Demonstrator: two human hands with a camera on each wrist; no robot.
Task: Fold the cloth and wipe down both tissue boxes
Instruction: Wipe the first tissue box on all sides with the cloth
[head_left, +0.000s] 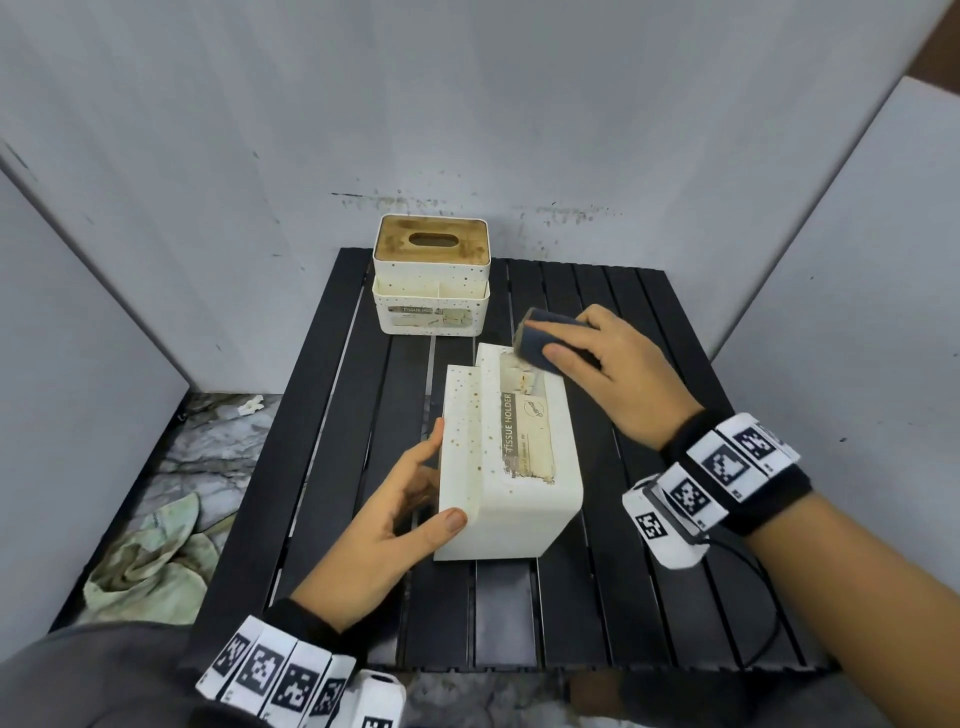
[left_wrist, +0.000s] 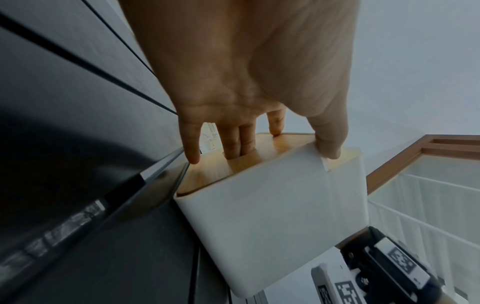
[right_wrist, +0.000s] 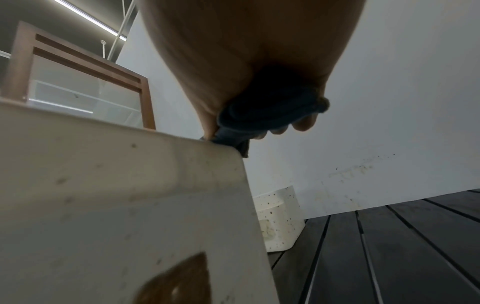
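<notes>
A white tissue box (head_left: 514, 457) lies tipped on its side in the middle of the black slatted table (head_left: 675, 597), its stained label face up. My left hand (head_left: 400, 514) grips its near left end, thumb on the corner, fingers on the wooden lid (left_wrist: 262, 154). My right hand (head_left: 597, 364) holds a folded dark blue cloth (head_left: 540, 340) pressed on the box's far top edge (right_wrist: 228, 148). A second white tissue box (head_left: 431, 275) with a wooden lid stands upright at the table's back.
Grey panels wall in the table at the back and both sides. A crumpled pale green rag (head_left: 150, 561) lies on the marble floor to the left of the table. A small white scrap (head_left: 252, 404) lies on the floor further back.
</notes>
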